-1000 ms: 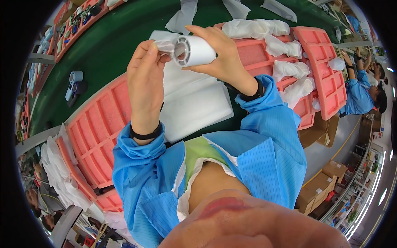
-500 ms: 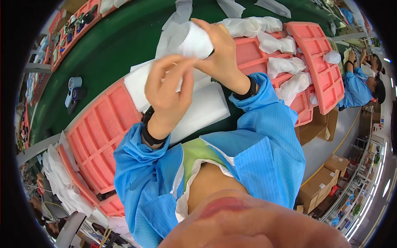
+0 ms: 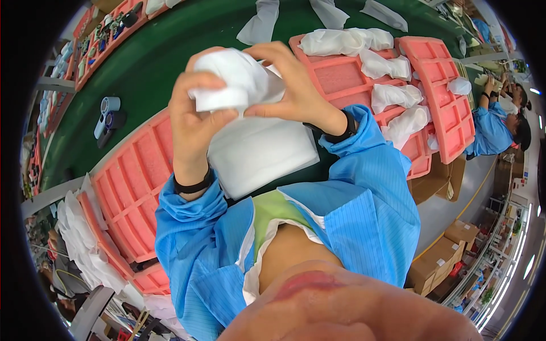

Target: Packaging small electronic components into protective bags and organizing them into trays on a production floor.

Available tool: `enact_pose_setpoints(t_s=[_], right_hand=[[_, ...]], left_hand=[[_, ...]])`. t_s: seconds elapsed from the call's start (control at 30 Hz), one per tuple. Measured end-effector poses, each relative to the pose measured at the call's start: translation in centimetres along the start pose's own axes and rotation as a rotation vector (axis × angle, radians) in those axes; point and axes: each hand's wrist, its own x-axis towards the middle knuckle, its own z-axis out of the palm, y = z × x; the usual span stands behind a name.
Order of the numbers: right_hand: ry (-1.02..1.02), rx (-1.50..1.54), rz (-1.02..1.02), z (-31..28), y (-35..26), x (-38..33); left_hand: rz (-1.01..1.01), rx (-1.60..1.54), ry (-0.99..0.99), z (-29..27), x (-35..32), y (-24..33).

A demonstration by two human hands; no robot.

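Both hands hold one bundle in front of my chest. It is a cylinder-shaped part wrapped in white foam sheet (image 3: 230,79), and the part itself is hidden by the wrap. My left hand (image 3: 193,122) grips the bundle from the left and below. My right hand (image 3: 290,91) pinches the foam from the right and above. Under the hands lies a stack of white foam sheets (image 3: 259,156) on the green belt (image 3: 165,62). Blue sleeves and black wristbands cover both wrists.
Pink moulded trays (image 3: 133,187) lie left, and more pink trays (image 3: 443,96) with white wrapped parts (image 3: 398,94) lie right. A small blue and black device (image 3: 108,113) rests on the belt. A co-worker in blue (image 3: 495,128) sits far right. Cardboard boxes (image 3: 438,261) stand on the floor.
The silver-ended cylinder was visible a second ago; the foam sheet has been folded over it. My left hand moved from its end onto the wrapped bundle.
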Motion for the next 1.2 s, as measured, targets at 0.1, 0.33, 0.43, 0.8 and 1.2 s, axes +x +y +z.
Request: enact_pose_setpoints(t_s=[0.1,0.33,0.43,0.8,1.2], right_hand=[[-0.114,0.166,-0.002,1.0,0.5,-0.8],[0.011,-0.045,0.154,0.9,1.3,-1.2],[0.028,-0.158,0.135,1.3,0.9,-1.3],[-0.344,0.371,0.592,-0.7,-2.0,-0.4],[-0.327,0.939,0.651,-0.8,-1.4,-1.2]], left_hand=[[0.370,-0.049,-0.267,0.1,0.8,-0.3],[0.338,0.272,0.271,2.1,0.1,-0.4],[0.469,0.489,0.237,2.2,0.1,-0.6],[0.435,0.592,0.374,-1.2,0.2,-0.2],[-0.214,-0.189,0.039,2.4,-0.4,-0.3]])
